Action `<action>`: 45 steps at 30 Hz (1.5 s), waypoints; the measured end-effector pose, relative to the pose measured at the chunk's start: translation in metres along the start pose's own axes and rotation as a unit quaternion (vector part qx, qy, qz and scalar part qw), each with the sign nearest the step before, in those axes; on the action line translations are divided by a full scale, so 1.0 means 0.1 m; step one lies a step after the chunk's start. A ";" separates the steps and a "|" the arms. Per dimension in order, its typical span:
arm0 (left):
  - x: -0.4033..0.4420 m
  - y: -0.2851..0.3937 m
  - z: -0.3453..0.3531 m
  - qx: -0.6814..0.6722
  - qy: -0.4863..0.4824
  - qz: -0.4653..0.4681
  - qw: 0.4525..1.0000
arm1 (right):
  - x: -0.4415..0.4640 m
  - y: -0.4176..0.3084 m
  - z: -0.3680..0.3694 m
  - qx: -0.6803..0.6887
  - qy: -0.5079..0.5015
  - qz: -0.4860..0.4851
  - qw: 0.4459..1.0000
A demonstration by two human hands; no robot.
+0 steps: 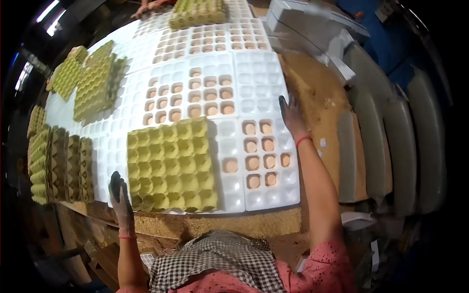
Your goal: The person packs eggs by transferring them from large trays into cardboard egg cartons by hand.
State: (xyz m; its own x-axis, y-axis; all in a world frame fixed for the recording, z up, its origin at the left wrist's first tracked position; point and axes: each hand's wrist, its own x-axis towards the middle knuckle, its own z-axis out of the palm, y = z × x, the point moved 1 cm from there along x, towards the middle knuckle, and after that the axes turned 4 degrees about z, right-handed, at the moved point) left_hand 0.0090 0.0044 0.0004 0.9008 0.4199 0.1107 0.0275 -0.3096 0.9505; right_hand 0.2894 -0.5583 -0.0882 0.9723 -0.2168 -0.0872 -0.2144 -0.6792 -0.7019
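An empty yellow-green egg carton tray (171,166) lies on the white moulded trays at the table's front. Beside its lower left corner is my left hand (121,195), in a dark-palmed glove, holding nothing, with fingers apart. My right hand (291,115), also dark-gloved, is at the right edge of the white trays, its fingers spread and empty. Between the hands, a white tray (286,193) has eggs (269,161) in several of its cups. Farther back, another white tray (246,93) shows empty cups near my right hand.
Stacked egg cartons (61,163) stand at the front left, with more cartons (93,83) behind. At the back, a carton with eggs (198,12) sits near another person's hand (146,7). Grey panels (373,146) and white boxes (298,22) are at the right.
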 end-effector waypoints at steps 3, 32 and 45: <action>-0.29 0.04 0.31 0.118 0.025 -0.070 0.990 | -1.03 -0.82 -0.18 -0.054 0.112 -0.223 0.967; 0.61 -0.10 -4.76 0.106 0.435 0.199 0.872 | -4.71 -6.97 3.13 -0.261 -0.097 -0.708 0.650; 0.64 1.00 -2.23 -0.458 -0.015 0.090 0.884 | -3.82 -5.63 2.01 0.459 -0.201 -0.394 0.771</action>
State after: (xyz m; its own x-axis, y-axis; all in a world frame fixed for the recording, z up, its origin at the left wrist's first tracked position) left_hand -0.0271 0.1909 0.1670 0.8665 0.4064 0.2898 -0.4675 0.4573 0.7565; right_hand 0.0575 0.0476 0.1984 0.7571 0.3699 0.5385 0.4329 0.3331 -0.8376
